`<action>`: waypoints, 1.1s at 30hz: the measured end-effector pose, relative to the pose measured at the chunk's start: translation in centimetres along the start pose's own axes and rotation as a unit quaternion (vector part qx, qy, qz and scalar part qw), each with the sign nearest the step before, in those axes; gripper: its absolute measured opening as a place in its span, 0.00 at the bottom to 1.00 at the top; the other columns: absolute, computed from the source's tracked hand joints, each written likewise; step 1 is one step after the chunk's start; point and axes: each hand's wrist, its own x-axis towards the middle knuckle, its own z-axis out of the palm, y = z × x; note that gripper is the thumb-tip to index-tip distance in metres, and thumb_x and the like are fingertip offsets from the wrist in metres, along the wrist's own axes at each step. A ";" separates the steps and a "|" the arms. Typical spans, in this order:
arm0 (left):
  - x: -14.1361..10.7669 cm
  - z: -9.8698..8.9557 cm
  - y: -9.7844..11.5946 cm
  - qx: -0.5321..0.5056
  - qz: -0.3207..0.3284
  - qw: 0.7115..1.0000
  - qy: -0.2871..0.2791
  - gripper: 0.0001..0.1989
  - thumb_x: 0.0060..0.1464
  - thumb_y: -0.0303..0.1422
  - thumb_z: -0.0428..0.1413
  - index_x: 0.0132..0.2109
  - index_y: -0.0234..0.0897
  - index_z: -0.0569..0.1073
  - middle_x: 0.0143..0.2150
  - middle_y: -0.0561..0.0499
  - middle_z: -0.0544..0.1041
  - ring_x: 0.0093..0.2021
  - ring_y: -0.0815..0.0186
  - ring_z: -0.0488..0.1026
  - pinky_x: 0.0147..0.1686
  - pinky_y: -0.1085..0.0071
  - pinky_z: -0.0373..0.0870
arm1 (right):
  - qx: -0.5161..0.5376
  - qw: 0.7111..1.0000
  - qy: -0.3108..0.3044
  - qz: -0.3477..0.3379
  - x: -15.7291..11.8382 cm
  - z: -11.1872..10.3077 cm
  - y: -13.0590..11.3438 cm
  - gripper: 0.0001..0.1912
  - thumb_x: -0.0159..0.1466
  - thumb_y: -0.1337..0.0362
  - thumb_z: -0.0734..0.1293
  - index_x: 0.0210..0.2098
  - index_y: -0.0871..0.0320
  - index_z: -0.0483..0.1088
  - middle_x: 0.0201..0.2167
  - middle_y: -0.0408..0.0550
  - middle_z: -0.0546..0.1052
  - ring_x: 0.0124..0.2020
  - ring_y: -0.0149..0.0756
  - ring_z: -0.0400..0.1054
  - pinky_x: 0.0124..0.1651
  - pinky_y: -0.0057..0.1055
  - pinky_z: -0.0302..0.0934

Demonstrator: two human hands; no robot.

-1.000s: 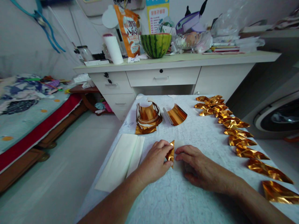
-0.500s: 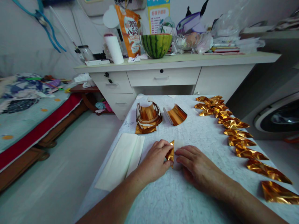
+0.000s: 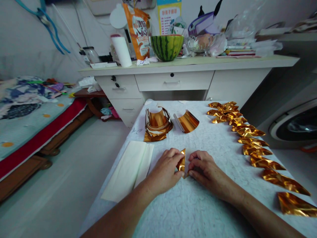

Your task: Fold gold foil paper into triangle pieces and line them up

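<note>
At the middle of the cloth-covered table, a sheet of gold foil paper (image 3: 182, 164) is partly folded, its gold face showing on the left and a pale side on the right. My left hand (image 3: 165, 171) is closed, pinching the gold part between thumb and fingers. Thumb and fingers of my right hand (image 3: 207, 173) pinch the pale right edge, partly hiding it. Beyond the hands lie a curled stack of gold foil sheets (image 3: 156, 119) and one curved gold foil sheet (image 3: 188, 121). Folded gold foil pieces (image 3: 267, 162) run in a line along the table's right side.
Folded white paper (image 3: 125, 172) lies left of my left forearm. Behind the table (image 3: 170, 211) stands a white desk (image 3: 173, 81) bearing a cut watermelon (image 3: 166, 48), an orange snack bag (image 3: 138, 33) and a paper roll (image 3: 122, 51). A washing machine (image 3: 297, 122) is at right, a bed (image 3: 32, 132) at left.
My right hand has shifted slightly, its thumb coming up to the fingers to pinch the paper's right edge. The left hand keeps its hold on the gold part.
</note>
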 end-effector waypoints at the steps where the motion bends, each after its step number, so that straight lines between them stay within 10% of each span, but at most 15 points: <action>1: 0.0 0.1 0.0 0.001 -0.001 1.000 0.003 0.22 0.49 0.25 0.57 0.52 0.41 0.70 0.49 0.50 0.67 0.52 0.60 0.63 0.56 0.63 0.62 | -0.003 1.000 0.003 0.007 0.1 0.1 -0.1 0.04 0.61 0.69 0.66 0.32 0.55 0.73 0.41 0.48 0.70 0.45 0.41 0.63 0.48 0.41 0.58; 33: 0.0 0.0 0.6 0.073 -0.059 0.995 -0.034 0.20 0.54 0.27 0.52 0.55 0.42 0.68 0.31 0.55 0.75 0.34 0.64 0.72 0.35 0.71 0.65 | -0.059 0.995 0.050 0.057 0.8 1.7 -0.4 0.05 0.57 0.70 0.70 0.28 0.57 0.69 0.35 0.47 0.70 0.40 0.41 0.62 0.42 0.38 0.56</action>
